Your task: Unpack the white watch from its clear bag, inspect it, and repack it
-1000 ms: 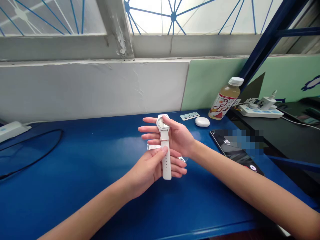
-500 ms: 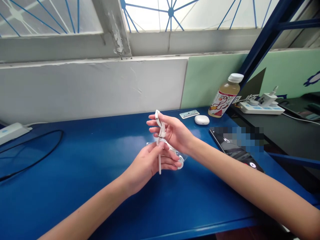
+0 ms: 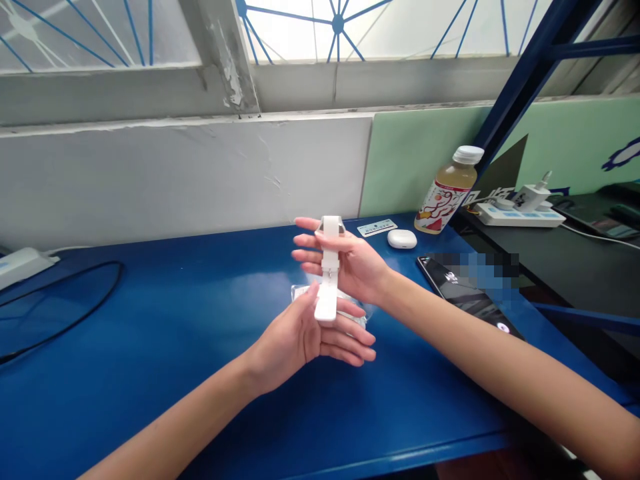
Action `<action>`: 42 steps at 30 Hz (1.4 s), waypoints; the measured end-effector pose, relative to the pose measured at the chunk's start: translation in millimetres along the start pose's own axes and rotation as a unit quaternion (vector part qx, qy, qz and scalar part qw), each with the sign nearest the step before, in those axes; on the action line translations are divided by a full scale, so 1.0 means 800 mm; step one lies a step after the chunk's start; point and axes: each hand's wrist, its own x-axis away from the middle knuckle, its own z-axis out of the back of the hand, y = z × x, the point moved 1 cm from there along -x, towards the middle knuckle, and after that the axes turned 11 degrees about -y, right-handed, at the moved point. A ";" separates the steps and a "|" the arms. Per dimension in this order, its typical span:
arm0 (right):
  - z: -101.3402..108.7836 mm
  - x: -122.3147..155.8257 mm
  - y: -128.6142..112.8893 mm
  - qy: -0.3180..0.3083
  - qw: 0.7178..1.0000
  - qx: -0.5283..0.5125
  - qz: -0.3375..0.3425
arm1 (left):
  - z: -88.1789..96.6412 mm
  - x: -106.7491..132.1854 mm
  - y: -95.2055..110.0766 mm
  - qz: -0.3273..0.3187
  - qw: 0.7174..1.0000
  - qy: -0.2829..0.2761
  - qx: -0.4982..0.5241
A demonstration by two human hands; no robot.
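White plastic socket strip (image 3: 20,263): found at the far left edge of the glossy blue table top (image 3: 175,373), with a thin black cable (image 3: 75,310) looping just beside it.

Moving right, locate the left hand (image 3: 300,337), palm up and fingers loosely spread, with the thumb pressed on the free strap end. Read as a light pinch, not a fist.

Above it, raised clear of the table between both hands, find the white wristwatch (image 3: 327,280) with a smooth rubbery strap. Beneath, flat on the table, note a clear plastic pouch with a white label (image 3: 301,291) (mostly hidden by the hands).

Next, the right hand (image 3: 357,267): closed on the upper part of the watch, thumb across the band, fingers extended leftward behind it.

Handling:
- Pinch the strap by its edges.
- Avoid smearing the glass.
- Support the case end from the right to stop any flopping of the strap.
- Work low over the table in case of a slip.

Orientation:
- Long axis near upright in the head view.
- Case end up and away, free strap end down and toward the body.
- Dial not in sight, so its facing cannot be told for certain.

Further right, well apart:
- small printed card (image 3: 377,228)
- white oval earbud case (image 3: 403,239)
- clear drink bottle with a white cap (image 3: 450,197)
- flat black phone (image 3: 465,303)
- second white socket strip with a charger (image 3: 520,215)
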 end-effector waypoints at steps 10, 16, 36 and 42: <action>0.004 -0.006 -0.010 0.147 0.981 0.035 0.119 | -0.001 0.003 0.003 -0.120 0.980 0.126 -0.101; -0.020 0.006 -0.001 0.080 0.964 0.228 0.108 | 0.001 -0.002 0.006 -0.162 0.957 0.176 -0.165; -0.029 0.016 0.005 0.066 0.940 0.329 0.061 | 0.001 0.001 0.005 -0.131 0.967 0.163 -0.145; -0.024 0.010 0.002 0.003 0.975 0.219 0.041 | -0.002 0.000 0.007 -0.085 0.972 0.139 -0.170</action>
